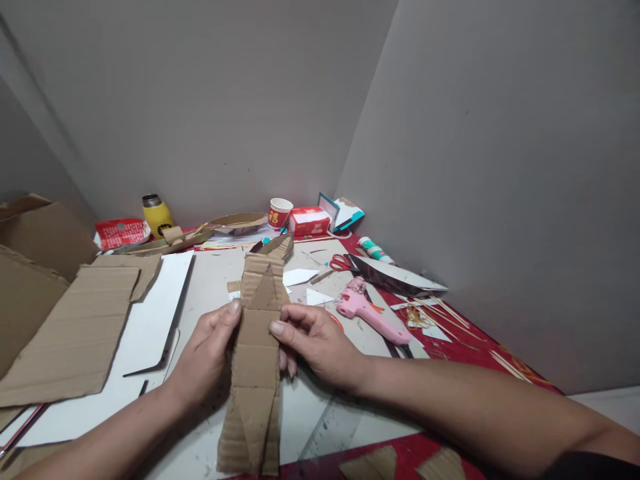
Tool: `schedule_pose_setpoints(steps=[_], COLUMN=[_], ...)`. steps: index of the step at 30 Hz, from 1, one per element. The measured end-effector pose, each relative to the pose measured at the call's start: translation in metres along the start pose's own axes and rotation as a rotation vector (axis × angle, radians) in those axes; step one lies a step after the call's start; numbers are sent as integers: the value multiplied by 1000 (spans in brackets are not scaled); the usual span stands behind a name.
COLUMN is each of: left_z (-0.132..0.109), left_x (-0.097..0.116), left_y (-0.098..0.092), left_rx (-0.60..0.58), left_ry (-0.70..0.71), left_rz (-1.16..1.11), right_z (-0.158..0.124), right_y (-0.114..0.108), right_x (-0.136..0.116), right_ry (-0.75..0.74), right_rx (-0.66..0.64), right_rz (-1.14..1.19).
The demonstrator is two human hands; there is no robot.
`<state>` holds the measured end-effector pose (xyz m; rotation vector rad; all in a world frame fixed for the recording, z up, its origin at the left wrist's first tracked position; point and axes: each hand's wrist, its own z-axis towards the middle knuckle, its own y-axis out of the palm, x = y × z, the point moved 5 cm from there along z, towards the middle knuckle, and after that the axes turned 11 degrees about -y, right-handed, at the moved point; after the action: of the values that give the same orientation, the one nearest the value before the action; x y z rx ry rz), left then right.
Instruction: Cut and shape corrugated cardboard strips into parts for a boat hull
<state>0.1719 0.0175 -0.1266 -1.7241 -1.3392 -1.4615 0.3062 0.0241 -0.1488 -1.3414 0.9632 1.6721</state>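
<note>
- Left hand (213, 347) grasps one edge of a long, creased brown cardboard strip (257, 363).
- Right hand (323, 347) pinches its other edge.
- Pink pistol-shaped glue gun (373, 315) lies nearby.

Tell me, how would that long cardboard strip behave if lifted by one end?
The cardboard strip is probably light, being corrugated board. It may bend at the crossing lines, which look like creases; the flat stretches between should stay stiffer.
</note>
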Motion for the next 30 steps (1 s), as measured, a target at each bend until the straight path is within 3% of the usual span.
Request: schedule_pose_setpoints(steps=[15,22,30], left_z=[-6,-10,-7], left_x=[-9,-1,-6], left_y=[-3,5,12], left_rx=[120,76,-23], left_ry=[56,147,111], left_rz=[67,124,11], right_z=[-5,-2,-4], right_y=[9,4,3], right_x=[5,1,0], right_ry=[47,-29,-44], right_rx=[-40,1,-9], right_rz=[45,37,8])
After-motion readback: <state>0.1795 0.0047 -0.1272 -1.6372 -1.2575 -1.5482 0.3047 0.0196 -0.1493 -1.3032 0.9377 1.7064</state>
